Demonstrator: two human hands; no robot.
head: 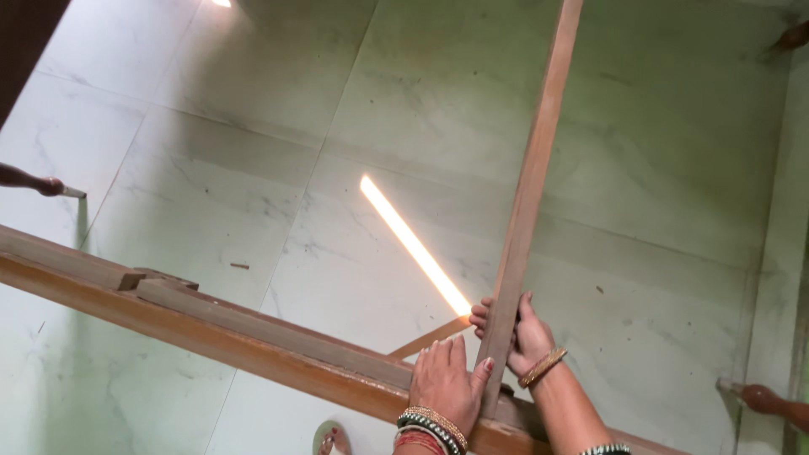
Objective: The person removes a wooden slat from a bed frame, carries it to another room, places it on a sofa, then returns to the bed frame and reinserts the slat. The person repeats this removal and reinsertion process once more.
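Observation:
A long brown wooden bar [531, 185] runs from the top centre down to a wooden frame beam [211, 324] that crosses the lower left. My right hand [518, 337] is wrapped around the bar's lower end, fingers curled over its left side. My left hand [442, 383] lies flat, fingers together, on the beam right beside the bar's foot, thumb touching the bar. Both wrists wear bangles. A thinner wooden strip [425, 339] slants out from under the hands.
Pale green marble floor tiles [253, 168] lie below, with a bright streak of reflected light [413, 244]. Turned wooden legs show at the left edge [34, 181] and lower right [767, 400]. A sandalled foot [331, 440] peeks in at the bottom.

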